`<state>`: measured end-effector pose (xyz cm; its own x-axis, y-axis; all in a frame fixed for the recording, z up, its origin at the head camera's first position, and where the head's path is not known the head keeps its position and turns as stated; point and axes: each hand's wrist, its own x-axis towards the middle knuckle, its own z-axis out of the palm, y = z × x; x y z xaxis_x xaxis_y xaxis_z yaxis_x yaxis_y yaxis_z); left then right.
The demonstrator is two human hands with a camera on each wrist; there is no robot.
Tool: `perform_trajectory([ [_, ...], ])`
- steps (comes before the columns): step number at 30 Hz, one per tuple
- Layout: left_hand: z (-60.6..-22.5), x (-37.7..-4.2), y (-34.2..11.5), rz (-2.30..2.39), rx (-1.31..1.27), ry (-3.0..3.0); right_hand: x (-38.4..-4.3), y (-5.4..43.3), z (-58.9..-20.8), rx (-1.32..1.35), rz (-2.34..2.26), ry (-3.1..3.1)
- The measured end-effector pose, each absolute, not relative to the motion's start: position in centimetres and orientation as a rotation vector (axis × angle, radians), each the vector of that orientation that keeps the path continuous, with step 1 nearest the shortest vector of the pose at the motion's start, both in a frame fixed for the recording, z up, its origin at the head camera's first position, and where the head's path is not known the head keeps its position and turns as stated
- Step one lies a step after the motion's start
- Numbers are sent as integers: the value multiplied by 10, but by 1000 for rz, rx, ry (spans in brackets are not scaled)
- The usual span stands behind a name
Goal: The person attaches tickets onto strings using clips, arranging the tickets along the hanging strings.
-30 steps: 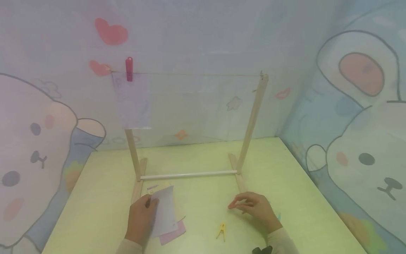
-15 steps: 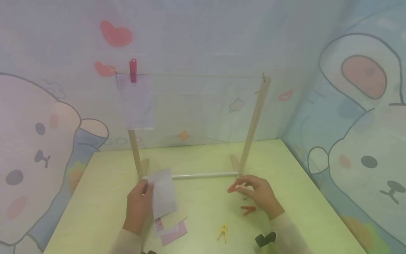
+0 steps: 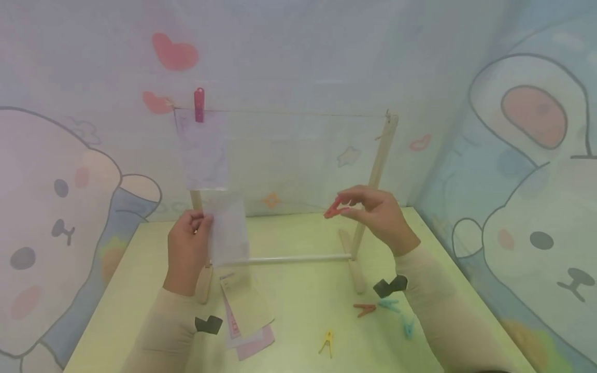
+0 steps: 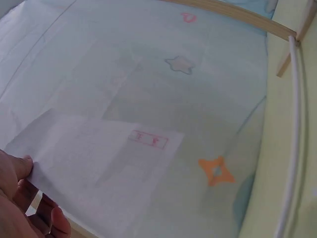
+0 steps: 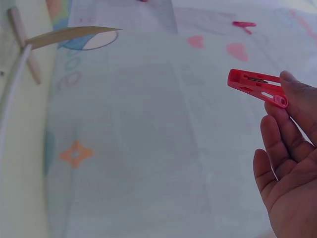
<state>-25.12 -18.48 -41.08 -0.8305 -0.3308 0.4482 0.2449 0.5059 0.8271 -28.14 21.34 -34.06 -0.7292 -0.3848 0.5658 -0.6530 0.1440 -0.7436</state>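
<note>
My left hand [image 3: 188,251] pinches a thin whitish sheet of paper [image 3: 229,230] by its left edge, held up in front of the frame's left side. Small red printed characters show on this paper [image 4: 106,171] in the left wrist view. Between the thumb and fingers of my right hand [image 3: 379,217] is a red clothespin [image 5: 255,85], its tip pointing left, in front of the right post. Above, a pale sheet [image 3: 205,153] hangs from the string [image 3: 298,113], clipped by a pinkish-red clothespin [image 3: 199,105] near the left end.
A wooden frame with a right post [image 3: 382,150] and a white crossbar [image 3: 298,258] stands on the yellowish table [image 3: 298,321]. Several papers [image 3: 247,305] lie at front left. A yellow clothespin [image 3: 327,342], an orange-brown clothespin [image 3: 365,309] and two blue clothespins [image 3: 408,327] lie toward front right.
Both hands have risen from near the table, the left lifting the paper off the pile and the right carrying the red clothespin. More loose clothespins and papers now show below.
</note>
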Motion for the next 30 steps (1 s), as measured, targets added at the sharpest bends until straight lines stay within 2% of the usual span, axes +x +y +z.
perform_trajectory([
  [7, -359, -264, -176, -1417, -41, -2028, -295, 185, -270, 1019, 1362, -2084],
  [15, -312, -277, -159, -1513, -36, -1944, -312, 143, -209, 1004, 1168, -2076],
  [23, -283, -290, -148, -1621, -40, -1900, -327, 97, -173, 1053, 1332, -2075],
  [30, -271, -295, -145, -1679, 40, -1926, -321, 64, -148, 988, 1640, -2190],
])
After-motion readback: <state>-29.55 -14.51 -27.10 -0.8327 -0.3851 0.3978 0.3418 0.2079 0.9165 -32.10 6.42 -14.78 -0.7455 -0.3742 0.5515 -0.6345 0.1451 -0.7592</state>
